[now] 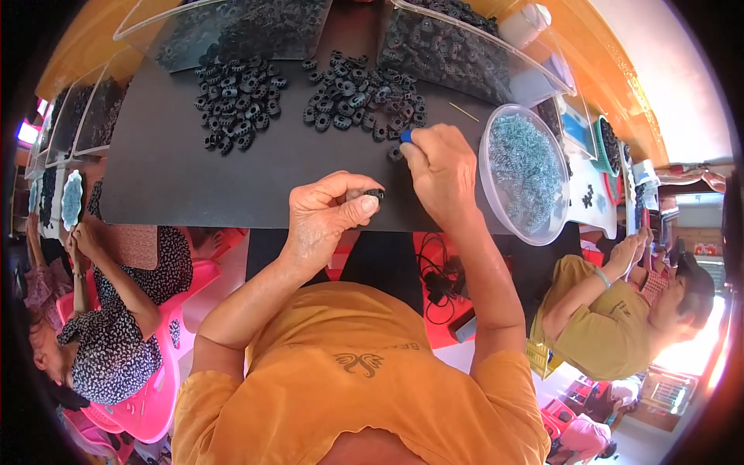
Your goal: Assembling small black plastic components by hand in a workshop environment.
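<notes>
- From my distant seat I see the left hand (329,221) near the table's front edge, thumb and forefinger pinched on a black part (375,194); that is the piece being worked.
- The right hand (443,170) is higher and to the right, fingers curled narrow around something with a blue end (406,136); the rest of it is hidden, so I cannot tell its shape.
- I judge the step in hand to be work on one single part, the left hand steadying it while the right hand has the blue-ended thing ready. The two are apart.
- To my mind, the next move calls for a firm left pinch and a careful meeting of both hands over the table (163,174).
- For room, I have bare dark surface to the left and between the left hand and the two heaps, the left heap (236,101) and the right heap (364,101).
- The right side is tighter: a loose part (395,153) lies just beside the right hand, a thin stick (463,111) beyond it, and the bowl (500,211) of pale blue bits close by, overhanging the front edge.
- Behind the heaps, the clear bins limit far reach.
</notes>
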### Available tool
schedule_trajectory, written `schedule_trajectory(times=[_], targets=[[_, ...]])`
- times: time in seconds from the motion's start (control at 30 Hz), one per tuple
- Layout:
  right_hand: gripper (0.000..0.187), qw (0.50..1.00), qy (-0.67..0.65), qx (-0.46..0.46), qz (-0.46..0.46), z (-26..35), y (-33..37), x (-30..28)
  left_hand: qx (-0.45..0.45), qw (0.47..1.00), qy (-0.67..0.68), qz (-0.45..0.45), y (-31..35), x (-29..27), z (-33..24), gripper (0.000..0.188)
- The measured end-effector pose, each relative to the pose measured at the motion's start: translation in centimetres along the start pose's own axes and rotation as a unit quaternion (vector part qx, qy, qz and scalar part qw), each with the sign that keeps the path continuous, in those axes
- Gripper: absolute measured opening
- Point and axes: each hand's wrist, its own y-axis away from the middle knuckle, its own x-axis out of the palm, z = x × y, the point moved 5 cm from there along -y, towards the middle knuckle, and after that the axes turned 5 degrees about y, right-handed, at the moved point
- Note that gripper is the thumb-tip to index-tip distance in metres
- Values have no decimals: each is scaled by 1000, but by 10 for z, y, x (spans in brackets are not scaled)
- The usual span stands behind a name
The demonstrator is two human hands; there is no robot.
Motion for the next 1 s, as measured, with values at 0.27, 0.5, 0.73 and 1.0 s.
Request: schedule_trajectory(times=[0.27,0.5,0.73,1.0], targets=[[12,979,121,-118,115,12,-24,23,-13,1000,22,0,-2,-2,2,17],[8,948,211,-188,147,18,-25,28,-26,999,25,-8,-2,-2,2,17],[11,960,128,-202,143,15,-20,24,-16,1000,18,-6,0,0,3,17],[11,973,74,-150,162,3,-23,26,-42,999,13,-16,0,-2,4,18]])
